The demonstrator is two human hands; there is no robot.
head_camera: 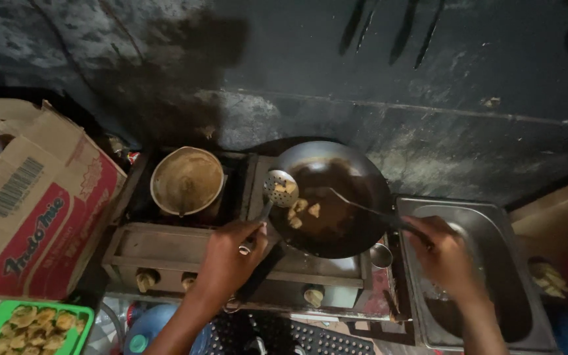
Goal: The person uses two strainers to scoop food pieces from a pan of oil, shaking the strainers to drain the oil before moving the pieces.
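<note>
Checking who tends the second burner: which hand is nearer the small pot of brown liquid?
Left. The left hand sits just below-right of the pot, holding a slotted skimmer; the right hand is beyond the wok.

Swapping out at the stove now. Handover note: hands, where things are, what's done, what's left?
Left hand: grips the slotted skimmer, a few fried pieces on it at the wok's left rim.
Right hand: grips a thin utensil reaching into the oil.
Several pieces float in the wok.
Steel tray to the right; green basket of pieces at lower left.
Done: some pieces scooped. Left: the floating ones.
</note>
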